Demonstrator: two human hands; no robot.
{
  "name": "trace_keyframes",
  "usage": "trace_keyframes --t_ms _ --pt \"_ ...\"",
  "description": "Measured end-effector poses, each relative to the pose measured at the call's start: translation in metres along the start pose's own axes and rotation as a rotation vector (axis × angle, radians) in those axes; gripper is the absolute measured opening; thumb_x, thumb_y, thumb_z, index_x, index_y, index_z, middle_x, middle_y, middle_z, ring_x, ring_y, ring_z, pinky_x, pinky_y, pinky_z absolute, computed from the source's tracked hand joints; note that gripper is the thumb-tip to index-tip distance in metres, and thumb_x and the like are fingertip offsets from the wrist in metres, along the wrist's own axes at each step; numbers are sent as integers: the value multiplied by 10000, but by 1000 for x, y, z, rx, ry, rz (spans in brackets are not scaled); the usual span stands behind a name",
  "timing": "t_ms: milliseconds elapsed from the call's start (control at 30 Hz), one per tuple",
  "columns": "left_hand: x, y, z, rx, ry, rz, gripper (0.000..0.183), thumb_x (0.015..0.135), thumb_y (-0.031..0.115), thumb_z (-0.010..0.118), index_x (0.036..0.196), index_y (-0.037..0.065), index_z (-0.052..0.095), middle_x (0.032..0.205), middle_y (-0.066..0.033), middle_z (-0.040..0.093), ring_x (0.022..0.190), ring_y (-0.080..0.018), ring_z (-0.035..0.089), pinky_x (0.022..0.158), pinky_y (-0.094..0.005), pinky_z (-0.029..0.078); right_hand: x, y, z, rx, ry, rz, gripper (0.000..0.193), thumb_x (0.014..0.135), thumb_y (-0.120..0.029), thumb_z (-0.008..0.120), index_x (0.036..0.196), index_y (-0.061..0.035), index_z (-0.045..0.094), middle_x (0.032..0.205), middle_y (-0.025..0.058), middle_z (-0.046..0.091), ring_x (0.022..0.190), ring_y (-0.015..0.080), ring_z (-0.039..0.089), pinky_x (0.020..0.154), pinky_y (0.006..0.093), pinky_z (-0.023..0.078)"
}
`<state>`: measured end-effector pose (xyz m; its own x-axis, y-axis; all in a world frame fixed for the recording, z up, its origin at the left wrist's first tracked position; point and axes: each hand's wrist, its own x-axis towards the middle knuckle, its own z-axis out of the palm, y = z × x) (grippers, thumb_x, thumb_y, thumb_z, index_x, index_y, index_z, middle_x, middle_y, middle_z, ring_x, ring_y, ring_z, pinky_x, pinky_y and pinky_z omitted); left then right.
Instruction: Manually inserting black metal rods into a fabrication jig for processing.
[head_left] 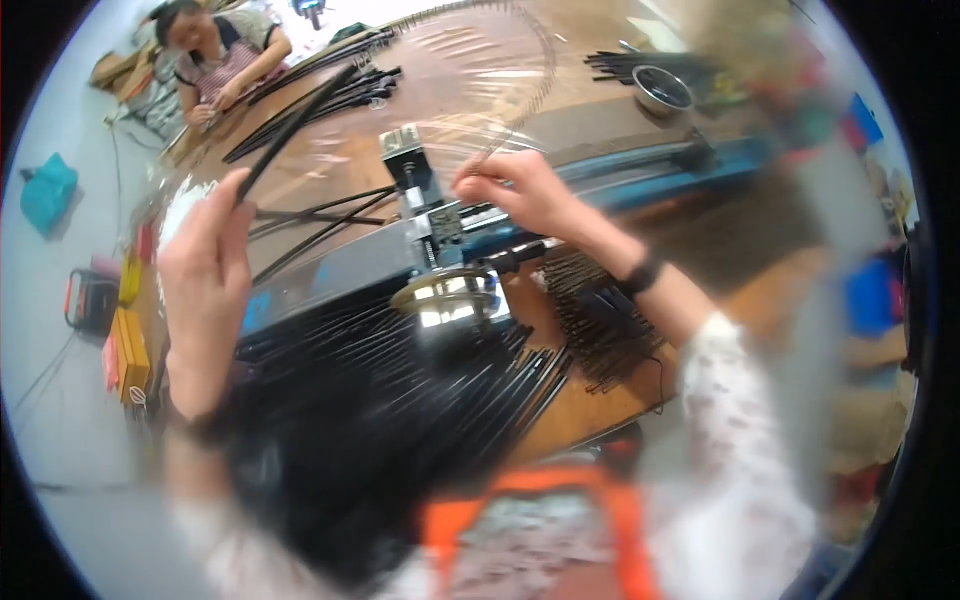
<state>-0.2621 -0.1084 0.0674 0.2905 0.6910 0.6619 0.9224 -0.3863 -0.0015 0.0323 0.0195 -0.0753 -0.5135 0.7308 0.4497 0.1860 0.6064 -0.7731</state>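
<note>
My left hand (205, 265) is raised at the left, its fingers closed around a thin black rod (290, 125) that points up and away to the right. My right hand (520, 195) is pinched near the metal clamp machine (425, 205), on its right side. From its fingertips a long, thin, ridged strand (545, 85), resembling a coil spring, arcs over the far table. A shiny round wheel (450, 290) sits at the machine's near side. Beyond it, several black rods (325, 225) lie on the left of the machine.
Many black rods (510, 390) lie in front of me, beside a pile of dark ridged strands (600, 320). A blue rail (640, 180) runs rightward. Farther back are a metal bowl (663, 90) and a plastic-covered tabletop (450, 60). Another person (225, 60) works at the far left.
</note>
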Motion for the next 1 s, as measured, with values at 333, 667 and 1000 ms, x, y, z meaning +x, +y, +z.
trace_keyframes --t_ms 333,667,1000 --pt "-108 -45 -28 2 -143 -361 252 928 22 610 1178 21 640 851 -195 622 695 -330 583 659 -374 474 54 15 64 -361 -170 -283 111 869 -266 735 884 -162 770 874 -30 703 931 147 608 886 337 325" --pt "-102 -48 1 -42 -140 -336 235 929 66 638 1161 31 649 811 -190 605 689 -335 592 639 -396 466 56 3 57 -381 -200 -273 141 881 -277 715 914 -145 755 850 29 683 962 196 603 926 377 338" --pt "-102 -61 -1 22 -211 -350 234 917 105 661 1143 47 667 797 -191 608 699 -363 598 640 -413 466 39 16 25 -671 -104 -514 87 803 -69 670 789 -153 650 731 24 630 894 215 603 1034 437 318"
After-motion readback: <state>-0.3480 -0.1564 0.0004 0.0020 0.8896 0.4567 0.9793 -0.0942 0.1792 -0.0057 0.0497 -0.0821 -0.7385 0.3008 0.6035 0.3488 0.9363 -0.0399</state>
